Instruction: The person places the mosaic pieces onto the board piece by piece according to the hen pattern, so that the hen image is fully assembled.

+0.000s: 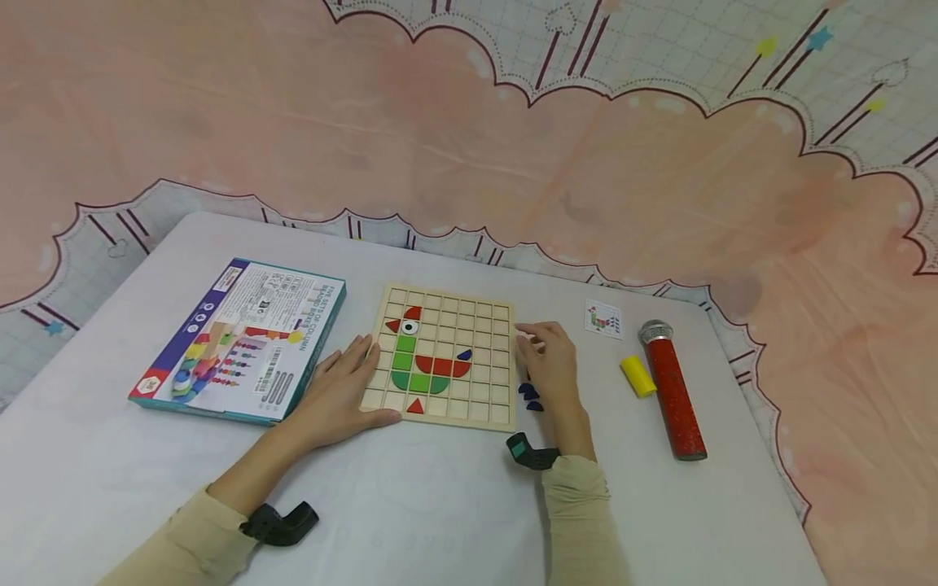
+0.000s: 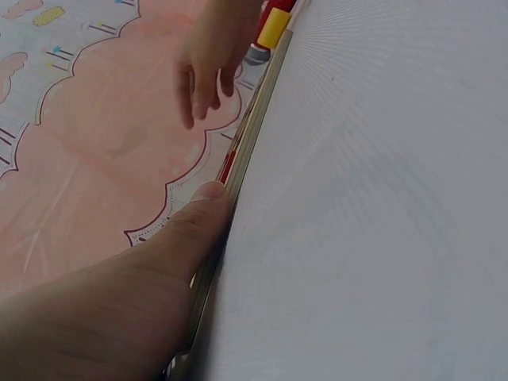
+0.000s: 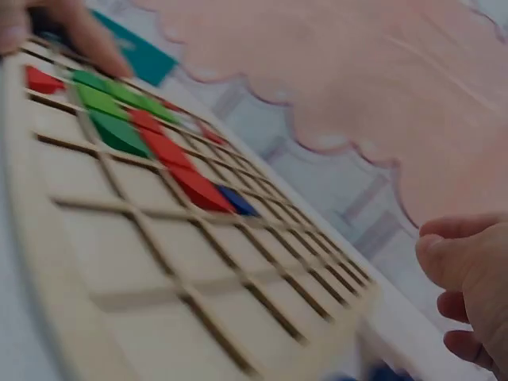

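Observation:
My left hand (image 1: 340, 399) rests with spread, straight fingers on the left edge of a wooden grid board (image 1: 484, 399). Its thumb lies at the front edge. Flat coloured pieces form a bird shape on the grid: green pieces (image 1: 420, 382), red pieces (image 1: 443, 367), a round eye piece (image 1: 409, 327) and a small blue piece (image 1: 465, 355). A red triangle (image 1: 415, 406) sits in the front row. My right hand (image 1: 553, 366) hovers beside the board's right edge, fingers loosely bent and nothing visible in them. Several dark blue pieces (image 1: 529, 392) lie on the table beside that hand.
A flat toy box (image 1: 242, 342) lies left of the board. To the right are a small printed card (image 1: 603, 318), a yellow cylinder (image 1: 638, 377) and a red microphone (image 1: 674, 391). A patterned pink cloth (image 1: 440, 146) hangs behind the white table (image 1: 410, 505).

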### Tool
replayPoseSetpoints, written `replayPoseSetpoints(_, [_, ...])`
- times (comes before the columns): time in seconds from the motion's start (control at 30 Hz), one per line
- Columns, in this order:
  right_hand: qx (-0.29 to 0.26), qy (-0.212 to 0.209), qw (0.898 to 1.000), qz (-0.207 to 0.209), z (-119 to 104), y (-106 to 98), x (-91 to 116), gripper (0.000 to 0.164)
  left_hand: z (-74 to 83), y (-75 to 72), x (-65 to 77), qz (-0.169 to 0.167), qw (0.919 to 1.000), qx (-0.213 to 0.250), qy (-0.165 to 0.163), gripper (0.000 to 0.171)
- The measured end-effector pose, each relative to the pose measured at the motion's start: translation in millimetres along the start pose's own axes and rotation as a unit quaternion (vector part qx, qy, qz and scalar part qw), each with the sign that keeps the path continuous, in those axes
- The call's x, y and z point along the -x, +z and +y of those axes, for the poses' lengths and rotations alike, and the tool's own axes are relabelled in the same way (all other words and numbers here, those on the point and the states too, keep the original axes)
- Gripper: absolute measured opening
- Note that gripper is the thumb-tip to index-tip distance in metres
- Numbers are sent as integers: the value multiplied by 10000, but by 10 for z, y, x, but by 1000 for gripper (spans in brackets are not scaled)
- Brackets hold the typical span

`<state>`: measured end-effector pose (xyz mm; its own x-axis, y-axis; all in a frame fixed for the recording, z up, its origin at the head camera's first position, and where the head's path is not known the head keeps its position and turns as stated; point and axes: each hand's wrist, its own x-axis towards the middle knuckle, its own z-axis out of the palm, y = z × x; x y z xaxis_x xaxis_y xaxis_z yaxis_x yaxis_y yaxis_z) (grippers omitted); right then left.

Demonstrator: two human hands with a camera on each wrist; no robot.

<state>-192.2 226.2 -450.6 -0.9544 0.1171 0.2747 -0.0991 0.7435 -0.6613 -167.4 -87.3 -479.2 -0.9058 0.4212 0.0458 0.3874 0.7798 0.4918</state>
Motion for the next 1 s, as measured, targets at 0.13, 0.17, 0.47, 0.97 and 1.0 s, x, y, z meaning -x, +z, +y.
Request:
replayPoseSetpoints(0.13, [366,926,9950,-17,257,-223,-2,25,-6,1,11,-4,10000,-17,-7,113])
replayPoseSetpoints(0.17, [447,1089,9930,-133,309,-263,2,26,-10,2,14,-5,10000,-24,-13,113])
replayPoseSetpoints(0.47, [623,1436,9826,-1003,478,-387,14,29,-32,17,7,29,10000,-11,9,114])
replayPoseSetpoints(0.97, [825,1434,9782,-1252,556,-452,-8,29,8,-10,12,6,10000,50,-25,111])
replayPoseSetpoints(1.0, [824,1448,9787,-1201,557,-445,-12,27,8,-11,12,7,10000,56,-22,111])
